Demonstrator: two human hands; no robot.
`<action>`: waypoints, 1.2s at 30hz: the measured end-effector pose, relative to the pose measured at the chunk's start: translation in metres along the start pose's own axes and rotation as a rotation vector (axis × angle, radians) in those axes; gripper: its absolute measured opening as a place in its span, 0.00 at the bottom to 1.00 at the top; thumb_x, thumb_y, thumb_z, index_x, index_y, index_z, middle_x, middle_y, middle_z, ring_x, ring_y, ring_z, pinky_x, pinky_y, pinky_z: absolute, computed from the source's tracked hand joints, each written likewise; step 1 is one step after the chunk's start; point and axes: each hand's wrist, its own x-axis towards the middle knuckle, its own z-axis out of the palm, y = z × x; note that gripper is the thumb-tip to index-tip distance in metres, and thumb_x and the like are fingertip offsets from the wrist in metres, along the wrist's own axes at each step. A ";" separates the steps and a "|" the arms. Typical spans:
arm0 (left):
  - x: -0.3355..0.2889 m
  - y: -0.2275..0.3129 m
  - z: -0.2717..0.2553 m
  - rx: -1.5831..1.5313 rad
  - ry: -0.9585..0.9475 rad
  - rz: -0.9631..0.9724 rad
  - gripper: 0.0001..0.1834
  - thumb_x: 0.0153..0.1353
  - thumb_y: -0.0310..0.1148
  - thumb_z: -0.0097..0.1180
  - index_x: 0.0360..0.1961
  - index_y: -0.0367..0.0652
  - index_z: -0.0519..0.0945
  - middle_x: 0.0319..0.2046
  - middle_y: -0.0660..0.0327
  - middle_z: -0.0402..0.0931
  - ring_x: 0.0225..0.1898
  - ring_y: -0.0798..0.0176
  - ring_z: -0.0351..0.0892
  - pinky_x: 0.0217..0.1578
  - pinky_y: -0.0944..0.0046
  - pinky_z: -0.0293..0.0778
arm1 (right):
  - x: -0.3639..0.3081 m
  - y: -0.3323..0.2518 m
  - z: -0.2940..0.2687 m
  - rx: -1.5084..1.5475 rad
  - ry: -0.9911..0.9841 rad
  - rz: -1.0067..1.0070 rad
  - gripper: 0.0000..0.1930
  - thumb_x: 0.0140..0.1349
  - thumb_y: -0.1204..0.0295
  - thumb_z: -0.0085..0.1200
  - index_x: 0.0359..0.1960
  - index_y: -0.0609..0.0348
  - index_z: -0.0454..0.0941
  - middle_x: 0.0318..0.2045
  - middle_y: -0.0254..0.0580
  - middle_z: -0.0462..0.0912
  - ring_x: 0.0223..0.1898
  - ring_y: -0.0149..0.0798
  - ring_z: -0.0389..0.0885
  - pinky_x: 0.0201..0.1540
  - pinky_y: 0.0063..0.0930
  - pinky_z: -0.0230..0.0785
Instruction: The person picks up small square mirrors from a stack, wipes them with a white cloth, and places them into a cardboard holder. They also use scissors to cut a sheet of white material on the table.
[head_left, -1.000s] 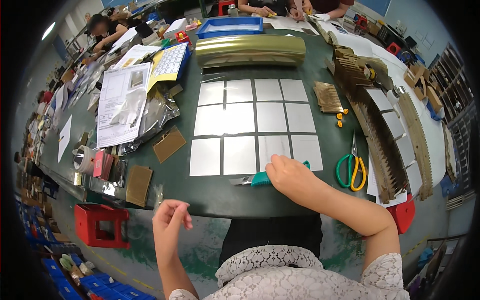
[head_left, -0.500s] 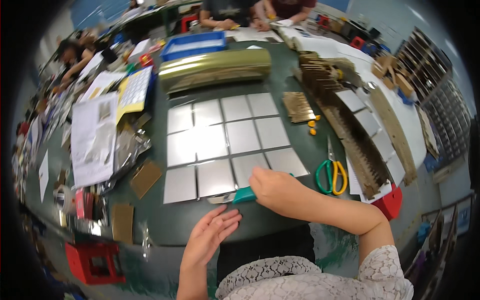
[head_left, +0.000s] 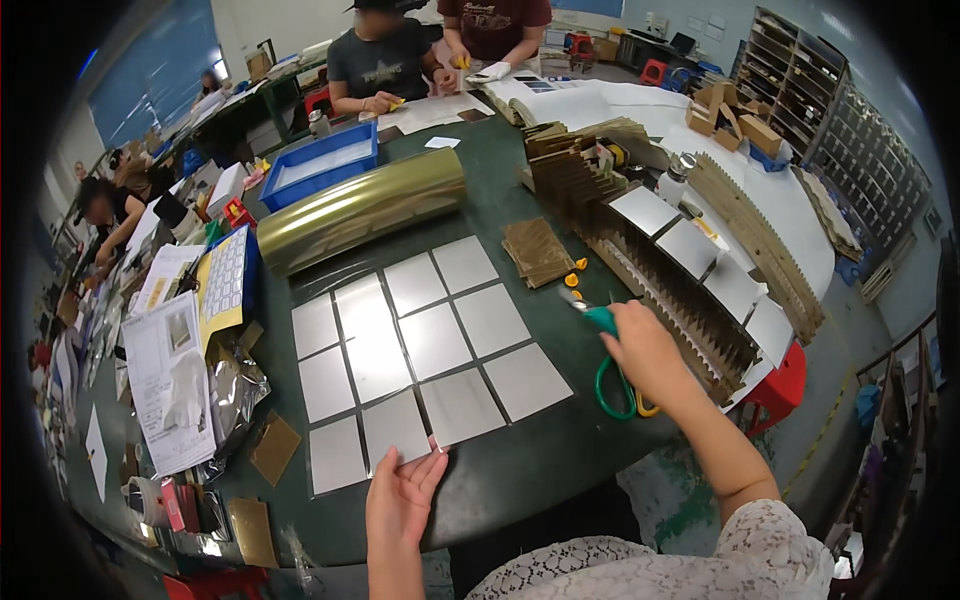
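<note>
Silvery square plates (head_left: pixel 437 340) lie in a grid of rows on the dark green table. At the grid's near edge is my left hand (head_left: pixel 402 495), palm turned up, fingers loosely extended and nothing held; the fingertips reach the edge of a front plate. Farther right, my right hand (head_left: pixel 645 345) grips a utility knife (head_left: pixel 600 318) by its green handle, the blade pointing away to the left. Beneath that hand lie scissors (head_left: pixel 612 392) with one green and one yellow handle loop, partly hidden by my hand.
Behind the plates lies a shiny gold-green film roll (head_left: pixel 365 205), near a blue tray (head_left: pixel 320 165). Brown square pieces (head_left: pixel 538 252) and small orange caps (head_left: pixel 573 280) sit right of the plates. A slotted brown rack (head_left: pixel 660 280) runs along the right. Papers (head_left: pixel 165 390) cover the left. Two people work across the table.
My right hand has carried the knife from the plates' near edge rightward, over the scissors. My left hand now reaches the front plates' edge. The whole view has shifted and turned.
</note>
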 end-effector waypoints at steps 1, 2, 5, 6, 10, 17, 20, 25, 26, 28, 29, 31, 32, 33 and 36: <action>0.001 0.001 0.001 -0.006 -0.002 0.004 0.20 0.69 0.33 0.43 0.52 0.24 0.66 0.48 0.32 0.73 0.52 0.37 0.75 0.54 0.48 0.76 | -0.001 0.008 0.000 -0.028 -0.020 0.009 0.16 0.56 0.71 0.58 0.43 0.64 0.69 0.38 0.50 0.72 0.44 0.51 0.73 0.46 0.42 0.69; 0.001 0.002 0.002 -0.012 -0.003 0.010 0.20 0.70 0.34 0.41 0.51 0.22 0.66 0.46 0.31 0.74 0.50 0.36 0.76 0.53 0.46 0.76 | -0.001 0.014 0.000 -0.055 -0.041 0.014 0.16 0.56 0.72 0.58 0.44 0.65 0.70 0.38 0.50 0.72 0.44 0.51 0.72 0.46 0.42 0.69; 0.001 0.004 0.002 0.042 0.004 0.029 0.22 0.71 0.35 0.38 0.50 0.20 0.66 0.45 0.31 0.74 0.49 0.35 0.77 0.52 0.45 0.77 | 0.014 0.012 -0.003 -0.022 0.002 -0.097 0.19 0.58 0.71 0.59 0.48 0.66 0.71 0.40 0.50 0.73 0.45 0.50 0.73 0.47 0.39 0.69; 0.002 0.004 0.004 0.073 0.003 0.025 0.22 0.72 0.36 0.38 0.49 0.20 0.66 0.45 0.31 0.74 0.49 0.35 0.77 0.52 0.46 0.77 | 0.026 0.007 -0.003 0.160 0.024 -0.111 0.19 0.59 0.70 0.58 0.49 0.66 0.71 0.41 0.51 0.74 0.45 0.49 0.74 0.48 0.37 0.69; 0.001 0.006 0.004 0.091 0.021 -0.001 0.21 0.70 0.36 0.42 0.53 0.25 0.66 0.44 0.32 0.76 0.45 0.40 0.81 0.48 0.49 0.80 | 0.125 -0.030 0.011 0.769 -0.018 -0.027 0.20 0.65 0.67 0.55 0.54 0.66 0.70 0.47 0.45 0.77 0.51 0.36 0.76 0.54 0.29 0.68; 0.003 0.009 0.012 0.201 0.030 -0.067 0.24 0.73 0.35 0.33 0.57 0.19 0.60 0.47 0.31 0.73 0.47 0.34 0.78 0.50 0.48 0.79 | 0.310 -0.024 0.135 0.983 0.170 0.220 0.35 0.59 0.46 0.57 0.49 0.74 0.72 0.46 0.54 0.79 0.46 0.40 0.78 0.51 0.30 0.68; -0.006 0.015 0.020 0.248 0.105 -0.045 0.24 0.72 0.35 0.34 0.56 0.20 0.61 0.47 0.32 0.73 0.47 0.32 0.77 0.49 0.47 0.79 | 0.332 -0.058 0.136 1.138 -0.042 0.366 0.35 0.58 0.42 0.56 0.45 0.71 0.76 0.43 0.49 0.80 0.45 0.36 0.77 0.50 0.28 0.67; -0.027 0.029 0.023 0.311 0.086 -0.006 0.25 0.71 0.36 0.36 0.57 0.20 0.61 0.47 0.32 0.74 0.46 0.34 0.78 0.48 0.47 0.80 | 0.341 -0.064 0.150 1.108 0.011 0.360 0.39 0.54 0.39 0.57 0.41 0.73 0.78 0.41 0.53 0.81 0.44 0.40 0.79 0.48 0.33 0.69; -0.032 0.035 0.027 0.322 0.039 -0.010 0.26 0.72 0.36 0.36 0.58 0.19 0.59 0.48 0.33 0.73 0.47 0.35 0.79 0.49 0.48 0.80 | 0.348 -0.056 0.161 1.001 0.169 0.434 0.39 0.53 0.39 0.59 0.40 0.75 0.78 0.40 0.53 0.81 0.41 0.41 0.79 0.45 0.34 0.69; -0.057 0.043 0.029 0.349 0.119 0.073 0.26 0.68 0.38 0.42 0.56 0.21 0.65 0.43 0.36 0.78 0.42 0.41 0.82 0.42 0.49 0.83 | 0.311 -0.093 0.124 1.172 0.093 0.481 0.38 0.53 0.42 0.61 0.40 0.75 0.77 0.39 0.54 0.81 0.41 0.41 0.78 0.44 0.34 0.69; -0.064 0.044 0.033 0.344 0.120 0.054 0.26 0.68 0.38 0.43 0.56 0.22 0.66 0.42 0.37 0.78 0.42 0.43 0.83 0.41 0.49 0.83 | 0.301 -0.081 0.116 1.231 0.072 0.513 0.36 0.53 0.43 0.61 0.39 0.74 0.78 0.38 0.51 0.80 0.40 0.39 0.77 0.44 0.34 0.69; -0.085 0.041 0.028 0.341 0.091 -0.029 0.26 0.69 0.37 0.42 0.57 0.23 0.65 0.45 0.37 0.77 0.46 0.45 0.81 0.43 0.48 0.82 | 0.278 -0.058 0.104 1.335 0.074 0.442 0.33 0.55 0.45 0.60 0.39 0.73 0.78 0.37 0.47 0.80 0.38 0.38 0.76 0.44 0.30 0.67; -0.099 0.036 0.019 0.338 0.062 -0.080 0.26 0.70 0.38 0.41 0.59 0.24 0.63 0.47 0.38 0.75 0.48 0.45 0.79 0.46 0.48 0.80 | 0.272 -0.056 0.103 1.283 0.042 0.488 0.31 0.56 0.46 0.60 0.40 0.71 0.79 0.38 0.45 0.81 0.39 0.36 0.76 0.44 0.28 0.66; -0.111 0.029 0.007 0.331 0.030 -0.133 0.27 0.71 0.39 0.41 0.60 0.25 0.61 0.50 0.39 0.74 0.50 0.45 0.78 0.48 0.48 0.79 | 0.253 -0.069 0.093 1.305 0.030 0.492 0.31 0.56 0.47 0.59 0.41 0.70 0.79 0.38 0.44 0.81 0.40 0.35 0.76 0.45 0.27 0.66; -0.137 0.002 -0.023 0.324 -0.005 -0.325 0.31 0.72 0.44 0.38 0.62 0.25 0.59 0.54 0.40 0.72 0.55 0.45 0.74 0.57 0.51 0.72 | 0.222 -0.084 0.064 1.305 -0.007 0.554 0.29 0.57 0.47 0.59 0.42 0.66 0.81 0.40 0.41 0.81 0.42 0.33 0.76 0.47 0.27 0.66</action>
